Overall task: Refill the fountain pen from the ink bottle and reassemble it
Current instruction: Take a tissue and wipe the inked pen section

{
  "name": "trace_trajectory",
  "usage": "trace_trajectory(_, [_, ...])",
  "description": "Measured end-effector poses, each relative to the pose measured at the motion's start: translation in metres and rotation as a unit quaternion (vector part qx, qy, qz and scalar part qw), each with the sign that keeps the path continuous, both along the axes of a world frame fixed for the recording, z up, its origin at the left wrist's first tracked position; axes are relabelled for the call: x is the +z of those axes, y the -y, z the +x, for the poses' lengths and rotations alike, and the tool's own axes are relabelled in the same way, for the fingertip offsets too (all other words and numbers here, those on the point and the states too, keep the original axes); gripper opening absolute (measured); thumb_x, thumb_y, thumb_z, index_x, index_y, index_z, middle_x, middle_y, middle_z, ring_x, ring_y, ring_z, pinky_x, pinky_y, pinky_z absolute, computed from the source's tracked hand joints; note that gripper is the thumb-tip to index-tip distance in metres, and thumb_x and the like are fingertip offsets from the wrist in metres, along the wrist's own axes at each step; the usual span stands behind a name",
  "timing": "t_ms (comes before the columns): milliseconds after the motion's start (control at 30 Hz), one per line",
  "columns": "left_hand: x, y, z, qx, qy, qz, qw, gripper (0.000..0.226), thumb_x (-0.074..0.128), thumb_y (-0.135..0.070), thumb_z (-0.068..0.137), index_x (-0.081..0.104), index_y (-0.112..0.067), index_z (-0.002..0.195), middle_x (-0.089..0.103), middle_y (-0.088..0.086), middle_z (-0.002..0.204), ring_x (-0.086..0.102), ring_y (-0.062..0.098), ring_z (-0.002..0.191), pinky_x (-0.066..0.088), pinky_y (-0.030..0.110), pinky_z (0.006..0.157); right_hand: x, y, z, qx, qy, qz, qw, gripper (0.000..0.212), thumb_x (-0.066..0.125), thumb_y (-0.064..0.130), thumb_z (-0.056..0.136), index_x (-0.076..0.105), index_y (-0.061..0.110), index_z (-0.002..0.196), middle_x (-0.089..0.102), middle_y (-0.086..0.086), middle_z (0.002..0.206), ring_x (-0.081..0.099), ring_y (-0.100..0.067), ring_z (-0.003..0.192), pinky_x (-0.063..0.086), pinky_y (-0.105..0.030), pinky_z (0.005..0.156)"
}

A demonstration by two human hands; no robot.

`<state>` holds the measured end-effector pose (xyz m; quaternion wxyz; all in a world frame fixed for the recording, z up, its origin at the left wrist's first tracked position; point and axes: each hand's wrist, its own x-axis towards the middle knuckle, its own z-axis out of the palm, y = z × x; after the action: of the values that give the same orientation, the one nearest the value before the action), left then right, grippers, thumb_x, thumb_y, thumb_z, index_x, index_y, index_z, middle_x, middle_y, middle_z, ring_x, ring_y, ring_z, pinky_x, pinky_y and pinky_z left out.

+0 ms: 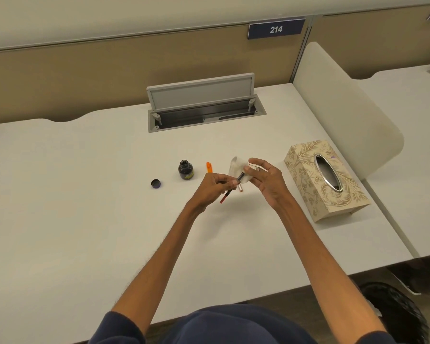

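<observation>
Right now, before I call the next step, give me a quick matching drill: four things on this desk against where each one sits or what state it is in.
Things:
1. ink bottle
2. bottle cap
3. pen section
4. tissue

States:
A. held in the left hand
B. lying on the desk left of the bottle
C. standing open
D. held in the right hand

Pairs: 1-C, 2-B, 3-A, 4-D

Single head-worn wide-angle view — looks forward and steeply down over the plain white desk point(85, 194), hands near centre, mid-frame.
</observation>
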<state>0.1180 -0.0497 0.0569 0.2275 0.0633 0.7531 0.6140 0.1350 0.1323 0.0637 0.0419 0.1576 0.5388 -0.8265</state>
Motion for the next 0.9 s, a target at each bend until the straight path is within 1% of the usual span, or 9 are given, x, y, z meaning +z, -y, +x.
trace_trajectory(100, [-0.003,0.001,0.002,0.004,0.002,0.001,1.000,0.008,0.067,-0.015,0.091,0.075,-0.015,0.094,0.074,0.008,0.090,0.068,0.017,0.090,0.052,0.030,0.088,0.002,-0.001,0.000,-0.026,0.023,0.021,0.999,0.023,0.073,-0.004,0.082,0.066,0.008,0.100,0.070,-0.011,0.091,0.070,-0.021,0.081,0.058,-0.027,0.072])
trace_trajectory(200, [-0.006,0.001,0.003,0.002,0.000,-0.002,1.000,0.008,0.068,-0.016,0.092,0.075,-0.018,0.093,0.075,-0.001,0.086,0.067,0.016,0.092,0.051,0.037,0.093,0.004,0.003,0.000,-0.062,0.041,0.018,0.997,0.019,0.072,-0.009,0.080,0.067,0.007,0.090,0.069,-0.009,0.084,0.070,-0.019,0.074,0.059,-0.026,0.067])
trace_trajectory(333, [-0.010,0.006,0.004,0.005,0.008,-0.007,1.000,0.010,0.067,-0.015,0.092,0.075,-0.014,0.097,0.074,0.002,0.088,0.067,0.014,0.090,0.049,0.034,0.090,0.004,0.002,-0.006,-0.125,0.052,0.010,0.991,0.018,0.071,-0.009,0.081,0.066,0.008,0.084,0.069,-0.008,0.083,0.068,-0.018,0.076,0.061,-0.025,0.070])
trace_trajectory(433, [-0.011,0.011,0.005,0.012,0.016,-0.004,1.000,0.014,0.067,-0.017,0.092,0.075,-0.012,0.102,0.074,0.000,0.089,0.068,0.010,0.089,0.048,0.030,0.088,0.001,-0.006,-0.011,-0.162,0.045,0.035,0.985,0.018,0.072,-0.007,0.082,0.067,0.009,0.086,0.068,-0.007,0.084,0.067,-0.017,0.080,0.060,-0.022,0.068])
trace_trajectory(500, [-0.010,0.012,0.006,0.014,0.024,0.003,1.000,0.015,0.067,-0.019,0.092,0.075,-0.012,0.103,0.074,0.001,0.090,0.068,0.010,0.091,0.049,0.030,0.088,-0.004,-0.005,-0.009,-0.145,0.031,0.078,0.986,0.018,0.072,-0.004,0.083,0.068,0.011,0.092,0.070,-0.007,0.089,0.066,-0.016,0.084,0.059,-0.022,0.073])
trace_trajectory(600, [-0.006,0.009,0.005,0.014,0.025,0.008,1.000,0.013,0.066,-0.018,0.093,0.075,-0.015,0.102,0.075,0.001,0.090,0.068,0.010,0.091,0.049,0.029,0.086,-0.011,0.004,-0.004,-0.081,-0.004,0.118,0.990,0.021,0.070,-0.001,0.086,0.069,0.010,0.104,0.071,-0.010,0.098,0.068,-0.017,0.089,0.058,-0.022,0.074])
trace_trajectory(733, [-0.002,0.009,0.002,0.042,0.037,0.010,0.998,0.013,0.066,-0.019,0.092,0.075,-0.014,0.101,0.073,-0.002,0.086,0.067,0.003,0.084,0.047,0.026,0.079,-0.006,0.012,-0.006,-0.027,-0.038,0.049,0.998,0.018,0.063,0.008,0.094,0.068,0.011,0.112,0.069,-0.013,0.112,0.068,-0.024,0.104,0.057,-0.034,0.090])
trace_trajectory(833, [-0.002,0.012,0.001,0.055,0.046,0.009,0.997,0.013,0.065,-0.020,0.093,0.074,-0.015,0.101,0.072,-0.001,0.087,0.066,0.001,0.083,0.046,0.025,0.076,0.001,0.008,-0.006,0.010,-0.032,-0.053,0.998,0.024,0.050,0.015,0.101,0.065,0.008,0.119,0.069,-0.014,0.119,0.067,-0.023,0.110,0.055,-0.035,0.096])
trace_trajectory(900, [-0.002,0.013,0.001,0.051,0.047,0.009,0.998,0.014,0.064,-0.020,0.094,0.074,-0.015,0.102,0.072,0.000,0.089,0.066,0.002,0.085,0.046,0.024,0.076,0.004,0.006,-0.007,0.036,-0.032,-0.061,0.997,0.027,0.048,0.013,0.101,0.064,0.007,0.122,0.070,-0.013,0.121,0.067,-0.022,0.111,0.053,-0.036,0.099])
